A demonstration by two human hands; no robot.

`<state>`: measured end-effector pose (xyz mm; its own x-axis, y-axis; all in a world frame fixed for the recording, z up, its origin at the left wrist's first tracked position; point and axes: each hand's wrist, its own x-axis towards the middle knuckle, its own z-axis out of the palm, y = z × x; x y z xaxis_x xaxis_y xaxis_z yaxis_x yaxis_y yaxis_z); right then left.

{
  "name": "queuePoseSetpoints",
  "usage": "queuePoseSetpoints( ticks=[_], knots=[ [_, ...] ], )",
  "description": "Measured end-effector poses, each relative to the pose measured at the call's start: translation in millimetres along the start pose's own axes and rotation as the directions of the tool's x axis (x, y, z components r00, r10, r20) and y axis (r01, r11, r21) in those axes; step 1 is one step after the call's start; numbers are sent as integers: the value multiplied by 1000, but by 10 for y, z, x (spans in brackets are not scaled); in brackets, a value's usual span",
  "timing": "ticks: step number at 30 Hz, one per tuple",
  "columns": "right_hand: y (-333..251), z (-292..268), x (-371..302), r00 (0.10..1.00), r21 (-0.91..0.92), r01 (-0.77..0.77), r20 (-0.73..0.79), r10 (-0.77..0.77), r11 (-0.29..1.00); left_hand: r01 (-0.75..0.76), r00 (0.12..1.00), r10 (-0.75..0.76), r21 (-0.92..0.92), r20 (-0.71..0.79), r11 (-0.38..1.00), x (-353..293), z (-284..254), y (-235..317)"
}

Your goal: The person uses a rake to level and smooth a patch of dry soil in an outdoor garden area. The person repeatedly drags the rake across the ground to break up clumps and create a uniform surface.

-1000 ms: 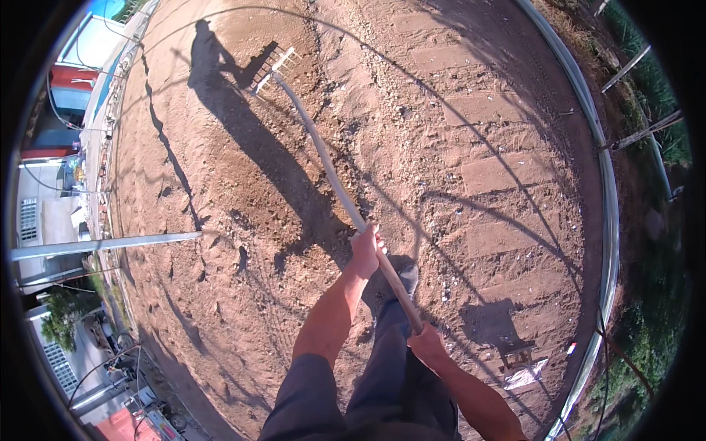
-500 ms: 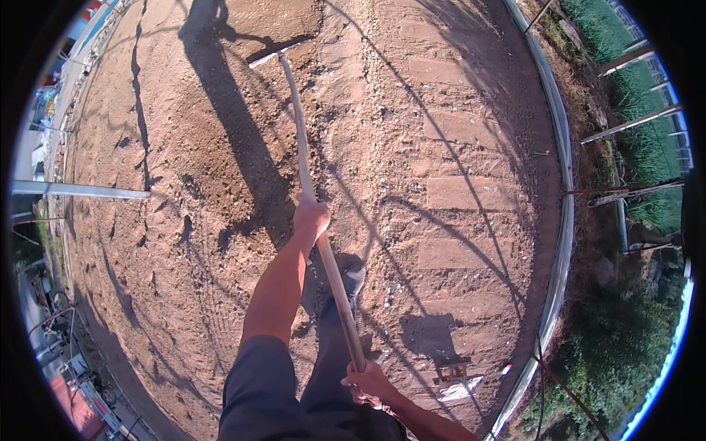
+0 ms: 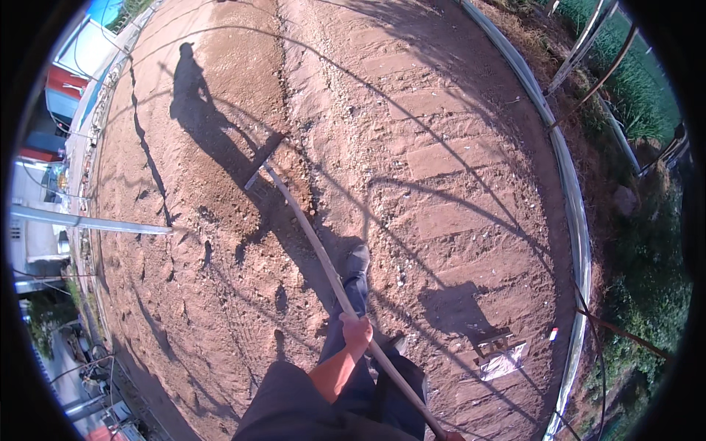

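A long wooden-handled rake [image 3: 303,220] slants across the ground from the lower right to the upper left. Its narrow pale crossbar head [image 3: 254,178] rests on or just above loose brown soil; whether it has teeth is too small to tell. My left hand [image 3: 357,332] is closed round the lower half of the handle, in front of my legs. Just a sliver of my right hand [image 3: 451,436] shows at the bottom edge, round the handle's near end. My grey shoe [image 3: 358,259] stands forward on the dirt, left of a stony strip.
Flat rectangular patches [image 3: 456,158] mark the dirt on the right. A wooden piece with a pale sheet [image 3: 504,361] lies at the lower right. A pale curb [image 3: 577,242] borders the right side, with poles and plants beyond. A grey post [image 3: 95,220] juts in from the left.
The rake head has come nearer to me over the soil. Both hands have drawn back toward the lower right, the right one nearly out of the picture. The view has shifted too.
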<state>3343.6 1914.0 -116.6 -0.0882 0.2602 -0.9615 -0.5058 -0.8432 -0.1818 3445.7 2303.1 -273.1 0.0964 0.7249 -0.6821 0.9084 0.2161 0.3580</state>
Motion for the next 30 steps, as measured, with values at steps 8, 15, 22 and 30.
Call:
queuePoseSetpoints(
  ticks=[8, 15, 22, 30],
  knots=[
    [2671, 4, -1251, 801, -436, -343, -598, 18, 832, 676, 642, -299, -336, 706, 656, -1761, 870, -1728],
    [1749, -1018, -1777, 688, -520, -518, -725, -30, 679, 859, 498, -373, -387, 783, 335, -2153, 1230, -1093],
    [1193, -1952, -1372, 580, -575, -329, -749, -320, 749, 834, 513, -163, -445, 843, 327, -1650, 1281, -501],
    [-1197, -1475, 339, 839, -639, -198, -503, -209, 744, 543, 838, -204, -731, 507, 414, 701, 223, -235]
  ],
)
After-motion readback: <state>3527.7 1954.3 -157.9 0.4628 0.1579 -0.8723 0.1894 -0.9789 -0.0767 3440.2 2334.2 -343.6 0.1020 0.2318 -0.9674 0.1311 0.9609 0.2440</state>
